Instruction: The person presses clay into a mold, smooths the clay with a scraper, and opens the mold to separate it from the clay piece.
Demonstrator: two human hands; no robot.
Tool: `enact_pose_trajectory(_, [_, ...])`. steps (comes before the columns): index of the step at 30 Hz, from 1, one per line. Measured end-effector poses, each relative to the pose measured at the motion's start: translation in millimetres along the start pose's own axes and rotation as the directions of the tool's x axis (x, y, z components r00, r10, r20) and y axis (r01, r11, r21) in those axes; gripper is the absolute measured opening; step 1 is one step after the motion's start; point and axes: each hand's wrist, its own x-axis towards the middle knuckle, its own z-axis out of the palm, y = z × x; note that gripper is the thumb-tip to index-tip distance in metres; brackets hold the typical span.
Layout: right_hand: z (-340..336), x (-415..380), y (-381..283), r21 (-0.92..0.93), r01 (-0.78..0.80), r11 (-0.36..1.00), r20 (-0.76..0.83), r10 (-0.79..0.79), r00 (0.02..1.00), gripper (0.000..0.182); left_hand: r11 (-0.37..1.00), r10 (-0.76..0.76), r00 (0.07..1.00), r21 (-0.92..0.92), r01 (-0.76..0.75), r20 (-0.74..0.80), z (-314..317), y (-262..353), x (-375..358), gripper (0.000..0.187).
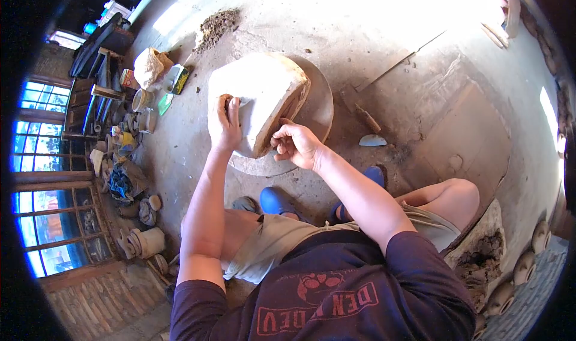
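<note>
A large pale mould (255, 92) with a brown, clay-lined opening stands tilted on a round wheel disc (321, 104) in front of me. My left hand (227, 122) lies against its bright outer side, with the fingers partly curled onto the surface. At the near right rim, my right hand (295, 144) has its fingers bent at the edge of the opening. Some of those fingertips reach into shadow, and whether they pinch any clay cannot be made out.
Right of the disc lie a long thin rod (399, 62), a wooden-handled tool (367, 119) and a pale half-round piece (372, 140). Crumbled clay (219, 27) is heaped beyond the mould. Containers, including a tub (150, 242), line the left wall. Pots (524, 268) stand at right.
</note>
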Motion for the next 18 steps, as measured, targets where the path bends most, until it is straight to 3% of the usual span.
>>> enact_pose_trajectory(2, [1.2, 5.1, 5.6, 0.187, 0.041, 0.982, 0.008, -0.043, 0.999, 0.007, 1.000, -0.004, 1.000, 0.009, 0.004, 0.001, -1.3, 0.6, -1.8, 0.027])
enact_pose_trajectory(5, [-9.2, 18.6, 16.2, 0.456, 0.075, 0.887, 0.052, -0.110, 0.993, 0.017, 1.000, -0.007, 1.000, 0.026, 0.007, 0.000, -0.1, 0.5, -1.8, 0.027])
enact_pose_trajectory(8, [-8.8, 18.8, 24.2, 0.526, 0.082, 0.846, 0.097, -0.156, 0.983, 0.016, 1.000, -0.009, 1.000, -0.002, 0.009, -0.010, 0.6, 3.3, -2.5, 0.026])
enact_pose_trajectory(12, [-1.3, 13.8, 18.3, 0.459, 0.131, 0.879, 0.011, -0.153, 0.988, 0.016, 1.000, 0.001, 1.000, -0.001, -0.001, -0.009, -0.3, 3.9, -3.9, 0.024])
enact_pose_trajectory(18, [-3.2, 19.8, 22.7, 0.656, 0.152, 0.739, 0.061, -0.253, 0.965, 0.018, 0.999, 0.029, 0.999, 0.044, -0.027, -0.030, 2.8, 3.4, -5.4, 0.025])
